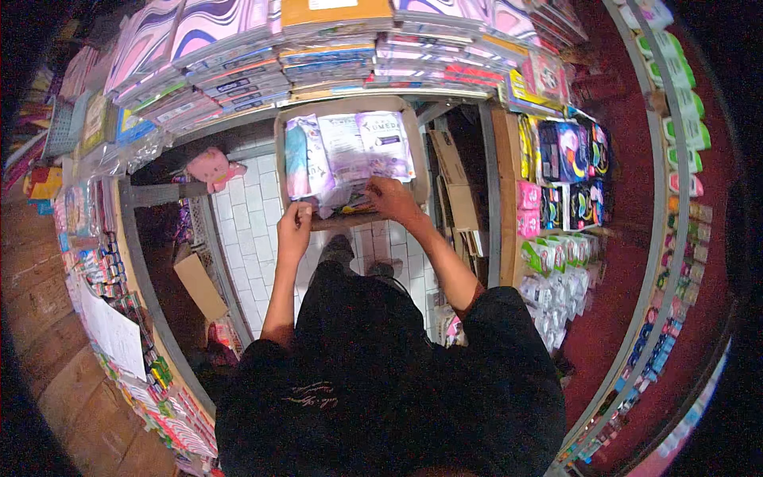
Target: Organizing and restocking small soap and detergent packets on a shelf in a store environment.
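Observation:
A cardboard box (420,179) lies in front of me, below the stacked counter. Inside are plastic packets in white, purple and teal; a white-purple packet (384,140) bears printing, and a teal-and-white packet (307,155) stands at the left. My left hand (295,226) is at the near left corner of the box, fingers curled over its edge. Over the near right part of the box, my right hand (394,201) has its fingertips at the lower edge of the packets, above darker packaging (346,200). Whether those fingertips pinch anything is unclear. What supports the box is hidden.
Stacks of wrapped books or pads (232,77) line the counter ahead. A pink plush toy (214,168) is at left, above white floor tiles (250,208). Flattened cardboard (456,179) leans at right, beside shelves of packaged goods (566,155). A paper sheet (113,328) lies left.

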The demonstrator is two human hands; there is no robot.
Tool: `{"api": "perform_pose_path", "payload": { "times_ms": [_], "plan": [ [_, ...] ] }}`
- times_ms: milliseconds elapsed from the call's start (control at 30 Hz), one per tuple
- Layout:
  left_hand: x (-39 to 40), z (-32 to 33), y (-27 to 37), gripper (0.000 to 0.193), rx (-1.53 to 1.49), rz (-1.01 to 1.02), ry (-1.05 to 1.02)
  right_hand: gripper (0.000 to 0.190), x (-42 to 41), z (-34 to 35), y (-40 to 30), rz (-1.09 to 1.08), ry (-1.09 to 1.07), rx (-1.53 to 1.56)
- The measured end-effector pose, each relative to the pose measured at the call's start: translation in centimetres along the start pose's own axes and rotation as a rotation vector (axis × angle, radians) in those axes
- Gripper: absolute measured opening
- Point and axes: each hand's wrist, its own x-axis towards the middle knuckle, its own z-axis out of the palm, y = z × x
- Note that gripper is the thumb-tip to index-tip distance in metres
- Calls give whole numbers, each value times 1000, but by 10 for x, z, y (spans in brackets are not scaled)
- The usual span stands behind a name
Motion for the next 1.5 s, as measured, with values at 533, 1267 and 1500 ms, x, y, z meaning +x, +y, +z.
{"api": "perform_pose_path", "payload": {
  "times_ms": [533, 1267, 1500],
  "plan": [
    [102, 50, -43, 55, 489, 182, 275, 20, 41, 52, -39, 87, 16, 230],
    [-51, 183, 177, 39, -229, 234, -790, 73, -179, -128, -97, 633, 873, 384],
    [-160, 283, 224, 46, -309, 903, -1174, 60, -295, -152, -52, 710, 1356, 589]
  ]
}}
